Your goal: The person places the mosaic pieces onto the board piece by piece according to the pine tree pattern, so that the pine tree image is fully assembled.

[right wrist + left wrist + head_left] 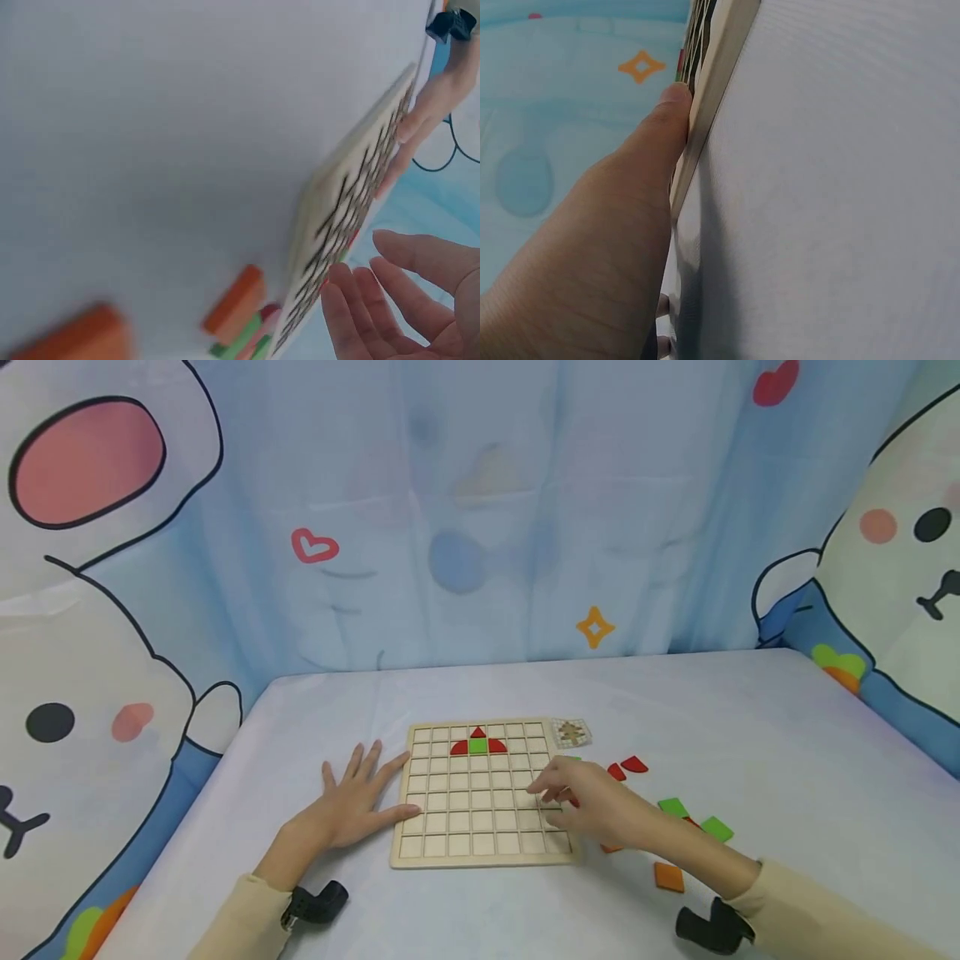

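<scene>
White cloth-covered bench point(795, 760), pale-blue printed fabric backdrop point(645, 510) behind and on both sides. Prints: black-outlined white cartoon animal point(90, 793) left, another white cartoon animal point(885, 602) right, solid red heart point(776, 383) upper right, red outline heart point(318, 557) left of centre, orange four-pointed star point(595, 615) low. Soft light.

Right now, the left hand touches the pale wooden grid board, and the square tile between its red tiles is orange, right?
Not quite: the square tile is green, as the head view shows; the left hand does touch the board.
</scene>
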`<act>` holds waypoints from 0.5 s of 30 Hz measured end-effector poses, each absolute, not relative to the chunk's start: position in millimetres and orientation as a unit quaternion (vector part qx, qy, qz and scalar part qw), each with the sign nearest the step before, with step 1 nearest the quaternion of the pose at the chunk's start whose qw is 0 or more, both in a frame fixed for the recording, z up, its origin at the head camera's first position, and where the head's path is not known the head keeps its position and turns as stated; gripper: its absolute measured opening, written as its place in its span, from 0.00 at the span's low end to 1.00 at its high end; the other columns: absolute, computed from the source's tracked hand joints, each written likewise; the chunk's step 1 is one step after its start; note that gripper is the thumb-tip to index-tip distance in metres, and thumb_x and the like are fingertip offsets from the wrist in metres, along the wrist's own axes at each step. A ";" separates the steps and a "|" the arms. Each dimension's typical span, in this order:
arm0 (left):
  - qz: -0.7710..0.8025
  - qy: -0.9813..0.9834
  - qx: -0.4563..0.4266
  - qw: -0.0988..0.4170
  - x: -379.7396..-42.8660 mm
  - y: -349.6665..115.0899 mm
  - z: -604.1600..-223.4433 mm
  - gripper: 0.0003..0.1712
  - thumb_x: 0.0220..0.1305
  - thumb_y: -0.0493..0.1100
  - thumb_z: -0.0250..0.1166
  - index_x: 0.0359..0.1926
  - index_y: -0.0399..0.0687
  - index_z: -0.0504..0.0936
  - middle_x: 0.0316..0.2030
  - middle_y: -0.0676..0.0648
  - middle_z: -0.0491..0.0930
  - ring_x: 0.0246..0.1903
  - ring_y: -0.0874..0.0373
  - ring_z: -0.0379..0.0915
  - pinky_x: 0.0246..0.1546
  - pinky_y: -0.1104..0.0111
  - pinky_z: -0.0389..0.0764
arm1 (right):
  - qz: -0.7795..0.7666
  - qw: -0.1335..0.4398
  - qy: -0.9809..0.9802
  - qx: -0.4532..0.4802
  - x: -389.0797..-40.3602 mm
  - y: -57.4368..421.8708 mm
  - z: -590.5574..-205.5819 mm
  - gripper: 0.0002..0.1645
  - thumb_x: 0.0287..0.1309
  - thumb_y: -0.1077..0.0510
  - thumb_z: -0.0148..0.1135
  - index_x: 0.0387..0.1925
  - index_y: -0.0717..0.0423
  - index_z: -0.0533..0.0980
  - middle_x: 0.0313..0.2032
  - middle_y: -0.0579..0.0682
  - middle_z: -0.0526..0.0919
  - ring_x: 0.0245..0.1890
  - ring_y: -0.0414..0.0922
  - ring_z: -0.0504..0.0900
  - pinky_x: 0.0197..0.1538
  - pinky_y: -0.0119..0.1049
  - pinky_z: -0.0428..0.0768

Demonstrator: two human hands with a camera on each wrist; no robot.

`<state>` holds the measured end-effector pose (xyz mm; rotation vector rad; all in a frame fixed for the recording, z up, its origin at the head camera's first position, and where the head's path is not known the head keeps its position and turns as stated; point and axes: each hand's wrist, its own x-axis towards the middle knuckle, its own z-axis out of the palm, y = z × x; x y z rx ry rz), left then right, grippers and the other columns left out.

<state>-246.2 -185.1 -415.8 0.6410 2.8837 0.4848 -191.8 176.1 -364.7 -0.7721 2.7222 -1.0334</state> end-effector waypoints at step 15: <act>0.157 0.963 0.207 0.079 -244.7 -182.6 -413.9 0.52 0.70 0.76 0.55 0.85 0.61 0.52 0.82 0.32 0.40 0.80 0.30 0.28 0.65 0.21 0.27 | -0.330 0.037 0.902 -0.274 -169.9 224.7 -368.4 0.18 0.57 0.66 0.77 0.51 0.58 0.86 0.41 0.43 0.80 0.43 0.42 0.83 0.51 0.39 0.85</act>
